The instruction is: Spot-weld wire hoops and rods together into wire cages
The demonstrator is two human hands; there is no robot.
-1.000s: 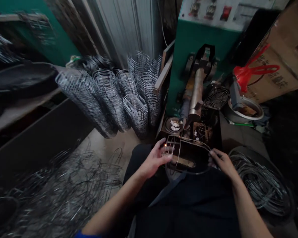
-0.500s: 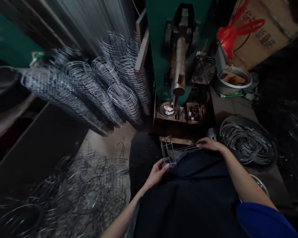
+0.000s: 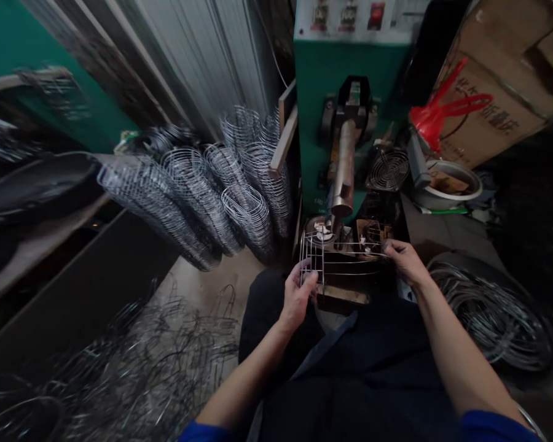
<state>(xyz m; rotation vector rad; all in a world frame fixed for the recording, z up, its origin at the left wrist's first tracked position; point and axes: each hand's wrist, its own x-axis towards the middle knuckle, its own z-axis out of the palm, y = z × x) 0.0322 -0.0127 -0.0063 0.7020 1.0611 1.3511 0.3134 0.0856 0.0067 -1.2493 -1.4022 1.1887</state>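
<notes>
A small wire rack (image 3: 323, 265) of thin metal rods is held between my two hands, in front of the machine. My left hand (image 3: 298, 294) is closed around its left end, where crossed wires form a small grid. At the other side, my right hand (image 3: 405, 261) pinches the far end of the long wires. Just beyond the rack, the machine's round metal arm (image 3: 344, 166) points down over a small dish (image 3: 316, 228) with white material in it. Whether the rack touches the machine cannot be made out.
Tall stacks of wire rings (image 3: 249, 215) lean at the left. Loose wire pieces (image 3: 166, 350) cover the floor at lower left. To the right lie a basin of wire hoops (image 3: 493, 313), a metal bowl (image 3: 461, 190), a fan guard (image 3: 389, 169) and a cardboard box (image 3: 493, 123).
Both hands have lifted the wire rack from my lap forward towards the machine. The view has tilted up, bringing the machine's switches into sight.
</notes>
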